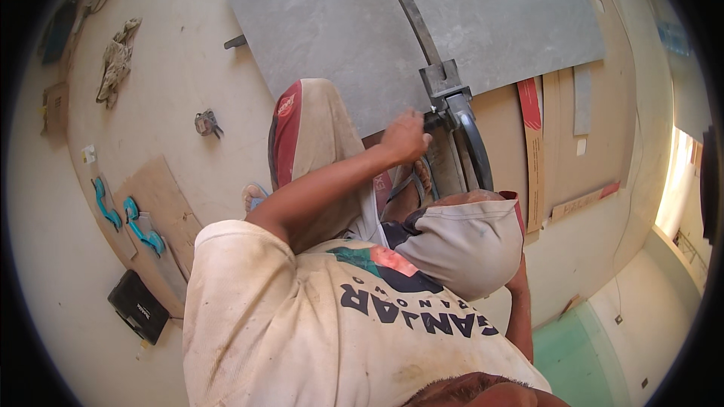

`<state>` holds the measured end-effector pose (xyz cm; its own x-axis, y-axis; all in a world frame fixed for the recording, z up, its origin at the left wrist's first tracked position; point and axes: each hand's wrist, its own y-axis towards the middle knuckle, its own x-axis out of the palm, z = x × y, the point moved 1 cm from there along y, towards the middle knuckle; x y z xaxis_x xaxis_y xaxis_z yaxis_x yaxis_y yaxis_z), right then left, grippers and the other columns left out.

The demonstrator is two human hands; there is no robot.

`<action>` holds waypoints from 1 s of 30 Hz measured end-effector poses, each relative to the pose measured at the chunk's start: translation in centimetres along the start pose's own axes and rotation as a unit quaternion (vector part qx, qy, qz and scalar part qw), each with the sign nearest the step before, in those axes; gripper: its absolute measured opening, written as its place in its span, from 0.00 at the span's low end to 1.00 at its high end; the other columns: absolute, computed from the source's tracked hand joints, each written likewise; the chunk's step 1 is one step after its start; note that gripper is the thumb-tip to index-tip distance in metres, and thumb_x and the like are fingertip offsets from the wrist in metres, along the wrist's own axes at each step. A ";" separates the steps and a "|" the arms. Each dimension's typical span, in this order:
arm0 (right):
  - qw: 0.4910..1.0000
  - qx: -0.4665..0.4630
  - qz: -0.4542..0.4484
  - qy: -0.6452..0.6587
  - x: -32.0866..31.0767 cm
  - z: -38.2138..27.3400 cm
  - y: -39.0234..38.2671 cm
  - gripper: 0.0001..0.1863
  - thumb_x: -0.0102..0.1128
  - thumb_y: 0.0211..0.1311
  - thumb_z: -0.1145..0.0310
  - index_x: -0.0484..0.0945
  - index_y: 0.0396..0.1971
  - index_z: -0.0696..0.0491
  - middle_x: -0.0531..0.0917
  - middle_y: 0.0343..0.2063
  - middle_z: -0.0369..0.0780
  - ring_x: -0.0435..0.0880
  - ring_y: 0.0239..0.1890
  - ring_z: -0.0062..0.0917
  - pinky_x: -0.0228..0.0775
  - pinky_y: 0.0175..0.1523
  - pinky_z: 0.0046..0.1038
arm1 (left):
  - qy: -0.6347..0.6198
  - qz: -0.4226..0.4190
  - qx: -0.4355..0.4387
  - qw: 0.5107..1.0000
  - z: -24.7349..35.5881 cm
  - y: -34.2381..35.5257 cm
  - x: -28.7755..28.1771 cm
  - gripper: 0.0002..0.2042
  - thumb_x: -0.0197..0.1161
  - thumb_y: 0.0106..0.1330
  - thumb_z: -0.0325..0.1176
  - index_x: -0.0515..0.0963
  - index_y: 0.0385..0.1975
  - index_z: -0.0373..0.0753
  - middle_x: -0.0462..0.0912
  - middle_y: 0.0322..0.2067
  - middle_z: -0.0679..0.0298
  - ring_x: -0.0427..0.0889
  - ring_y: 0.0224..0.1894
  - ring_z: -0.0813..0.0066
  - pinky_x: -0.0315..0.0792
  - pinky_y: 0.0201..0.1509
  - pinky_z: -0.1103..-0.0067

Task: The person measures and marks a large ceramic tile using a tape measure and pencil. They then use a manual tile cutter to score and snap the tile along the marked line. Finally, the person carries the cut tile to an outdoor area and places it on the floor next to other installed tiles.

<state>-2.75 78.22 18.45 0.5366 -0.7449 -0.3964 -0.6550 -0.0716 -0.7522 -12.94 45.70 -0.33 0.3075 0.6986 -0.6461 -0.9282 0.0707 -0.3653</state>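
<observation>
My left hand [406, 136] is closed around a black knob [433, 121] on the side of a metal rail clamp [445, 81]. The clamp sits at the near edge of a large grey tile slab [332, 22]. From it a long dark guide rail [407, 4] runs across the slab to the far side. A curved black handle or bar [475, 145] comes off the clamp toward my right knee. My right forearm [520, 313] goes down beside that knee, which hides the right hand.
Cardboard sheets [558, 158] lie under and right of the slab. On the left floor are a tape measure [206, 123], a crumpled rag [118, 60], turquoise suction lifters [143, 230] and a black case [139, 307]. A green glass-like sheet [581, 358] is at the lower right.
</observation>
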 end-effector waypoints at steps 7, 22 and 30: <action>0.999 0.016 0.002 0.044 0.4 0.2 -0.4 0.26 0.71 0.52 0.70 0.75 0.52 0.56 0.84 0.43 0.39 0.80 0.45 0.22 0.70 0.53 0.26 | -0.041 0.024 -0.003 0.999 0.1 2.0 4.5 0.20 0.64 0.59 0.36 0.71 0.45 0.29 0.75 0.44 0.45 0.78 0.47 0.45 0.75 0.48 0.59; 0.999 0.020 -0.045 -0.006 1.1 2.1 1.0 0.30 0.67 0.57 0.64 0.71 0.59 0.55 0.80 0.53 0.44 0.78 0.54 0.29 0.69 0.59 0.32 | -0.029 0.003 -0.017 0.999 -0.6 2.2 3.8 0.12 0.57 0.64 0.33 0.73 0.42 0.31 0.78 0.41 0.43 0.81 0.44 0.44 0.75 0.45 0.59; 0.996 0.001 -0.086 0.009 1.7 5.8 2.3 0.28 0.65 0.59 0.62 0.71 0.59 0.56 0.80 0.51 0.45 0.77 0.53 0.28 0.69 0.57 0.33 | -0.051 0.016 -0.010 0.999 -0.5 2.4 3.7 0.11 0.55 0.65 0.33 0.74 0.40 0.32 0.79 0.40 0.43 0.80 0.43 0.44 0.75 0.45 0.59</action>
<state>-0.29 80.60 12.97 0.6307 -0.7337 -0.2527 -0.5539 -0.1975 -0.8088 -13.92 48.08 -3.97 0.2534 0.7696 -0.5860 -0.9327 0.0336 -0.3592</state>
